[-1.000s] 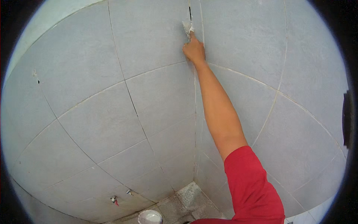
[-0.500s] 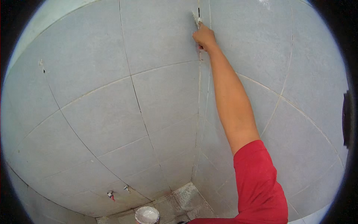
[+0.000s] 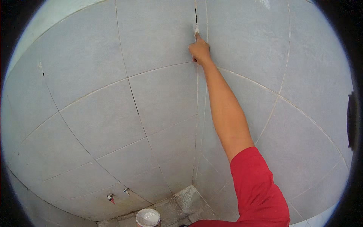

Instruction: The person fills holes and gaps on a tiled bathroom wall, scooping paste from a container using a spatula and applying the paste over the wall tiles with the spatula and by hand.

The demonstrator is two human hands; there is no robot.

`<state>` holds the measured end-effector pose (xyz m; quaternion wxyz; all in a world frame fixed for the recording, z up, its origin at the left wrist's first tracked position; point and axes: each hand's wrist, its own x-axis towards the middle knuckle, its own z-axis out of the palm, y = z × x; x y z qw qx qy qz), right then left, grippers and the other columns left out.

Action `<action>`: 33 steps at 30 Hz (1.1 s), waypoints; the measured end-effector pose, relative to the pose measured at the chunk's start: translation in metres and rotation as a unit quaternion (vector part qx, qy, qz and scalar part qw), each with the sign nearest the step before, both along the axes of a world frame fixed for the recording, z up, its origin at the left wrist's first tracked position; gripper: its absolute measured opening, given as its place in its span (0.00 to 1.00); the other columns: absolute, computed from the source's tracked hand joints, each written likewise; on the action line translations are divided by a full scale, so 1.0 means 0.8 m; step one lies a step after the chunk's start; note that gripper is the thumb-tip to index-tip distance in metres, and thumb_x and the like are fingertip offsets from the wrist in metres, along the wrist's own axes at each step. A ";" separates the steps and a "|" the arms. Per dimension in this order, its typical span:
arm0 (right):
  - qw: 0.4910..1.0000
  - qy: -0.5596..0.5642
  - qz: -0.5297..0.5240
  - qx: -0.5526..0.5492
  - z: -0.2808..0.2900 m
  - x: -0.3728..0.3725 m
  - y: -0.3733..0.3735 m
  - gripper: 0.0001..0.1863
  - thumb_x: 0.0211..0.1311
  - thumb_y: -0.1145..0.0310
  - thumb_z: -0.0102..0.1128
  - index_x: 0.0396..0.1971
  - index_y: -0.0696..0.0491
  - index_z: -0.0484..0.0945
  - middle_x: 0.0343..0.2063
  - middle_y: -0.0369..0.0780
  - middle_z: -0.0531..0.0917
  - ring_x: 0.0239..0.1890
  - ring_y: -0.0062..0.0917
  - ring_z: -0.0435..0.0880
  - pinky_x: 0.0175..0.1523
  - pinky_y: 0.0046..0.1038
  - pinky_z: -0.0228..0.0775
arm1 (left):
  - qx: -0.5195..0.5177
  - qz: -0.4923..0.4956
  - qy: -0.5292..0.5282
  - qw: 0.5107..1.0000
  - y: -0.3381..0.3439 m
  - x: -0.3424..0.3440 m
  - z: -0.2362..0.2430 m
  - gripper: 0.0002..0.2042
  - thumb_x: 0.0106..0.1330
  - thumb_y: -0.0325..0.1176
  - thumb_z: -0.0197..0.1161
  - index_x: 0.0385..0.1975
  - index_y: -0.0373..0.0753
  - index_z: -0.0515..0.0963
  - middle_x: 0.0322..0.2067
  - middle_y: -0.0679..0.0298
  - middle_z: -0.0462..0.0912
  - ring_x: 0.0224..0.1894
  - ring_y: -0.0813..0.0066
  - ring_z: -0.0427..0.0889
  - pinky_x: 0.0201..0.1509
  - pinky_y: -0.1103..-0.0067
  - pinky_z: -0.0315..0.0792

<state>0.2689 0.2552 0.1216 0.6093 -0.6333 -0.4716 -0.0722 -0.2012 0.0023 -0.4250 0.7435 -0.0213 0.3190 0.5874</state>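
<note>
My right hand point(image 3: 199, 51) is raised high at the inner corner of two grey-tiled walls. Its index finger points up, with the tip against white paste point(image 3: 196, 28) in the upright corner joint. The other fingers are curled in, and whether they hold anything is hidden. Above the paste, a dark open gap point(image 3: 196, 16) shows in the joint. My bare right forearm point(image 3: 227, 109) and red sleeve rise from the lower right. My left hand is out of view.
A round tub point(image 3: 148, 218) of white paste stands low down near the wall's foot. To its left, a tap point(image 3: 110, 197) with a red part and a smaller metal fitting point(image 3: 126, 191) stick out of the left wall. Floor tiles point(image 3: 189, 200) show at the corner's base.
My right hand has slid slightly down the corner joint. The white smear sticking out left of the joint by the fingertip no longer shows. The whole view has shifted a little.
</note>
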 end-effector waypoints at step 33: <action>0.896 0.096 0.281 -0.331 -0.410 -0.209 -0.257 0.33 0.63 0.63 0.57 0.66 0.59 0.61 0.57 0.56 0.73 0.54 0.46 0.78 0.58 0.35 0.67 | 0.060 -0.063 -0.036 0.996 -0.002 -0.003 0.087 0.31 0.63 0.62 0.44 0.61 0.49 0.67 0.59 0.62 0.73 0.60 0.57 0.72 0.61 0.57 0.69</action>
